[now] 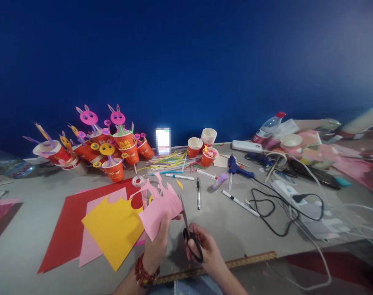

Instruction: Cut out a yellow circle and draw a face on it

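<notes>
Pinched in my left hand [158,235] is a sheet of pink paper [157,213] with a ragged, cut-out upper edge. My right hand [205,248] grips a pair of scissors [186,221] by the black handles. Their blades point up and away, close along the right edge of the pink paper; whether they touch it I cannot tell. Below and left of the pink paper lies a yellow sheet [112,229] with scalloped cuts on top. Under that are a lighter pink sheet [89,246] and a red sheet [60,233].
Decorated red paper cups [114,170] stand at the back left. A phone [163,141], colored strips [168,159] and plain cups [195,147] are along the wall. A glue stick [219,181], pens [199,194], a blue glue gun [238,169] and cables [275,223] lie rightward.
</notes>
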